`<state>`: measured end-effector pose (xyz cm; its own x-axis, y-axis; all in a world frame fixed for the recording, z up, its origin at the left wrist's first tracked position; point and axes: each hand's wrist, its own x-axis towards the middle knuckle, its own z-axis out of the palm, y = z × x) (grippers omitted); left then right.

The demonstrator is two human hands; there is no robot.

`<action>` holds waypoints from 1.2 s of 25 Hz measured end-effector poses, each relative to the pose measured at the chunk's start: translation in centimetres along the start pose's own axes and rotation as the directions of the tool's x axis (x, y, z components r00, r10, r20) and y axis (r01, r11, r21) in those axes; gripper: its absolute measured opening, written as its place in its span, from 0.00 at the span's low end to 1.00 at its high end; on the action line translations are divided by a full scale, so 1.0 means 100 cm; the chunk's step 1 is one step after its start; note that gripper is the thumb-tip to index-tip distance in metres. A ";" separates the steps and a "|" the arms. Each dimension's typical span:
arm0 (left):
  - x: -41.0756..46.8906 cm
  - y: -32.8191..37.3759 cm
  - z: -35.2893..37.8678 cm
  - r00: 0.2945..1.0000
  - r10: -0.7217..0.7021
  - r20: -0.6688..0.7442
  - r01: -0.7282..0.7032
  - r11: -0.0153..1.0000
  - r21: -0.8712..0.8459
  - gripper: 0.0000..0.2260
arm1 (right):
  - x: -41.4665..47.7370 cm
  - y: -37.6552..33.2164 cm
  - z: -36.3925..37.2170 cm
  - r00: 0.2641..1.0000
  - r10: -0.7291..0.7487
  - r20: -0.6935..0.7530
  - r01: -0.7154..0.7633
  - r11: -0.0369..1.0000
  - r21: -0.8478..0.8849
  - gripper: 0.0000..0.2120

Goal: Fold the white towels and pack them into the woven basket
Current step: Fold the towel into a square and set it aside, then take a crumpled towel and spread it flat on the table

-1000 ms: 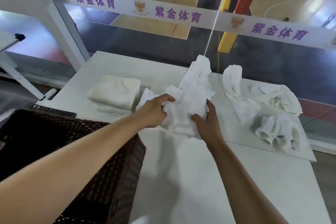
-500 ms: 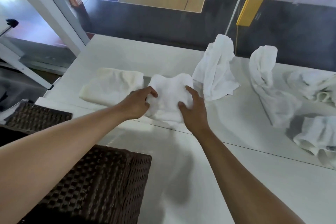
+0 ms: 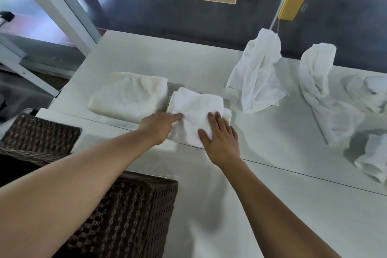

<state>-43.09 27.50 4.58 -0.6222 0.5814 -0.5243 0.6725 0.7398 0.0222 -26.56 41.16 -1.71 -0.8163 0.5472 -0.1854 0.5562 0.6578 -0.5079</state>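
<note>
white table [image 3: 272,205] | left hand [image 3: 159,126] and right hand [image 3: 219,140] flat, fingers straight, on folded towel [image 3: 196,107] | basket [image 3: 125,216] near-left of towel, left hand nearer

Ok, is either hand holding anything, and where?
The right hand presses flat on the folded towel, near its right side; the left hand touches its left edge, whether pinching cannot be told.

I counted six white cloth towels: two folded, a cream-tinged folded towel [image 3: 129,94] and a white folded towel [image 3: 196,109], and four crumpled, a tall one [image 3: 255,75], a long one [image 3: 322,98], a right-edge one [image 3: 368,92] and a near one [image 3: 372,157]. There was one dark brown woven rectangular basket [image 3: 134,205].
</note>
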 end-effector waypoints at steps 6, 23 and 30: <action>-0.001 0.006 -0.003 0.999 -0.026 0.032 0.025 0.999 0.033 0.27 | 0.005 -0.010 -0.007 0.998 0.051 0.042 -0.050 0.998 -0.028 0.32; -0.066 0.135 -0.024 0.856 0.413 -0.312 -0.415 0.908 0.061 0.18 | -0.098 0.045 -0.113 0.970 0.139 -0.198 -0.144 0.990 -0.007 0.26; -0.053 0.203 0.013 0.867 0.390 -0.309 -0.420 0.907 -0.033 0.16 | -0.096 0.127 -0.123 0.970 0.182 -0.163 -0.178 0.983 0.039 0.25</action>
<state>-25.63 38.95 6.71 -0.4009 0.8977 -0.1829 0.8579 0.4379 0.2687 -9.74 50.64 3.93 -0.6652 0.7343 -0.1353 0.6861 0.5296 -0.4989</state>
